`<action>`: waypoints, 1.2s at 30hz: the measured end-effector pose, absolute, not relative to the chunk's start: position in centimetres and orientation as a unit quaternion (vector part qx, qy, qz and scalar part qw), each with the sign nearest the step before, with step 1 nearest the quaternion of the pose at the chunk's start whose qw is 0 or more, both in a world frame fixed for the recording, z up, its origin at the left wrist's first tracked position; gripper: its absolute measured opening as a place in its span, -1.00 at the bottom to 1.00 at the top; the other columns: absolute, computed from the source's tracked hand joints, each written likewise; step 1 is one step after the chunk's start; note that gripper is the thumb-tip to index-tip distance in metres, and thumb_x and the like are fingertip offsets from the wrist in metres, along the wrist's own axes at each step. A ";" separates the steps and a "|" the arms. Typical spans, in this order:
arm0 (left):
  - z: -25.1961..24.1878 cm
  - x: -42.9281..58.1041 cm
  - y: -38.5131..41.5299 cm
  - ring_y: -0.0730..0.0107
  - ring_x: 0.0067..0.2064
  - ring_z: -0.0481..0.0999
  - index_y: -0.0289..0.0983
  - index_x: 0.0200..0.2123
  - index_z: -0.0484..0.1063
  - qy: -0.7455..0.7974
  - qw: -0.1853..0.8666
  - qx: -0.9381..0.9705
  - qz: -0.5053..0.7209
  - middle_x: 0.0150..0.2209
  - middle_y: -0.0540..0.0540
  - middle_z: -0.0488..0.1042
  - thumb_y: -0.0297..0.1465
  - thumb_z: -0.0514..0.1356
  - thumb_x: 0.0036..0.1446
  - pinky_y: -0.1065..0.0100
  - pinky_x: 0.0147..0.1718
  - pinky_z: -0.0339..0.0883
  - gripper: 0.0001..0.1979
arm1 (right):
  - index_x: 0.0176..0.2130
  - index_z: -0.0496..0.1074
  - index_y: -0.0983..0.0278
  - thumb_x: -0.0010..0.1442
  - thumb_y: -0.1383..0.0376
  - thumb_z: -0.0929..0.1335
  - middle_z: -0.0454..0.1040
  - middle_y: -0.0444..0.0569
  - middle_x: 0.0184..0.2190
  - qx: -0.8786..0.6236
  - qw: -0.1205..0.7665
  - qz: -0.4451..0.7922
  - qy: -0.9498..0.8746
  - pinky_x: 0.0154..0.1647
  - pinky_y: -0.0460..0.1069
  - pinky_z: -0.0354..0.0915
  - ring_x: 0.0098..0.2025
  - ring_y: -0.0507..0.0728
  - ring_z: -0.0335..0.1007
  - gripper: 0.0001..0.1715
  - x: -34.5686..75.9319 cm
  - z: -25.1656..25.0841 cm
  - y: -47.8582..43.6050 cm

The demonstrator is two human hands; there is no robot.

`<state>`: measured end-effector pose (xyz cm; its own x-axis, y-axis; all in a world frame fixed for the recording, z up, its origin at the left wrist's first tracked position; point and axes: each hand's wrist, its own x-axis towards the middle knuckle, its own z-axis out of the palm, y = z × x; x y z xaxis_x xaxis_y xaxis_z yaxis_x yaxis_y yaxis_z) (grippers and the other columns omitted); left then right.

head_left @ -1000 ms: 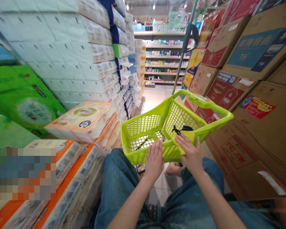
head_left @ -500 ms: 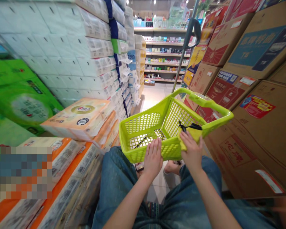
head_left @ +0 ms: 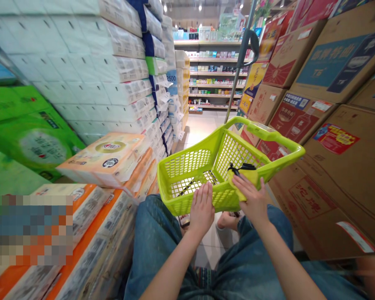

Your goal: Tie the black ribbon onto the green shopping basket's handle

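Note:
A lime-green shopping basket [head_left: 187, 161] with lattice walls and a long loop handle [head_left: 278, 135] stands between my knees. Over its near rim lie the fingers of my left hand [head_left: 202, 210], straight and close together, its palm against the outside wall; the thumb is hidden. Farther right, my right hand [head_left: 253, 202] presses a yellow cloth [head_left: 251, 177] onto the same rim near the handle end. A black item [head_left: 242, 168], perhaps a strap or nozzle, shows at the cloth's top; its kind is unclear. Through the basket floor a dark bar is visible.
Tissue packs [head_left: 112, 154] and white stacked packs [head_left: 81, 71] line the left side. Cardboard cartons [head_left: 340, 175] rise close on the right. A grey-handled metal pole [head_left: 246, 48] leans beyond the basket. Product shelves [head_left: 215, 73] stand across the aisle's far end.
My right hand has slid slightly left along the rim, carrying the cloth and black item with it. My left hand stays in place on the basket. The view has shifted slightly.

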<state>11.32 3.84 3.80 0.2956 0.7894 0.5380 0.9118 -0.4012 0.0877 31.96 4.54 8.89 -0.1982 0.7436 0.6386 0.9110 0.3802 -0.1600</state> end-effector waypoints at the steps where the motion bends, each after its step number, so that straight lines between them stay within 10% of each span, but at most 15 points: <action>1: 3.8 11.3 3.9 0.16 0.39 0.13 -0.40 0.42 -0.11 -0.533 0.117 -0.797 -0.258 0.38 -0.19 0.18 -0.45 0.07 0.19 0.13 0.37 0.00 -0.24 | 0.17 0.38 0.10 0.03 0.53 0.22 0.48 -0.11 0.17 -0.551 0.328 -0.153 -0.752 0.44 0.33 -0.42 0.28 0.19 0.31 -0.25 34.0 9.4 5.0; 7: 3.7 11.4 4.0 0.16 0.38 0.14 -0.41 0.43 -0.12 -0.534 0.108 -0.797 -0.261 0.38 -0.19 0.19 -0.43 0.09 0.20 0.13 0.37 -0.01 -0.23 | 0.07 0.48 0.17 0.17 0.36 0.26 0.51 0.08 0.13 -0.620 0.399 -0.228 -0.636 0.40 0.37 -0.29 0.24 0.28 0.36 -0.51 41.9 11.3 6.6; 23: 3.7 11.2 3.9 0.17 0.40 0.11 -0.39 0.42 -0.10 -0.533 0.114 -0.796 -0.262 0.37 -0.20 0.19 -0.45 0.07 0.19 0.12 0.37 -0.01 -0.24 | 0.21 0.33 0.10 -0.05 0.56 0.20 0.43 -0.15 0.22 -0.531 0.341 -0.064 -0.773 0.46 0.24 -0.40 0.34 0.12 0.21 -0.13 24.7 7.1 3.1; 36: 3.6 11.6 4.0 0.16 0.38 0.14 -0.39 0.43 -0.11 -0.540 0.110 -0.791 -0.265 0.36 -0.22 0.21 -0.44 0.10 0.19 0.10 0.36 0.03 -0.22 | 0.01 0.49 0.16 0.08 0.42 0.26 0.54 0.00 0.10 -0.612 0.411 -0.211 -0.642 0.40 0.38 -0.24 0.24 0.25 0.35 -0.48 40.5 11.9 7.5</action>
<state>11.63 4.03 3.56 0.2756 0.7968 0.5378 0.9130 -0.3921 0.1130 40.54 7.52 11.92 0.0877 0.6123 0.7857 0.9589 0.1617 -0.2330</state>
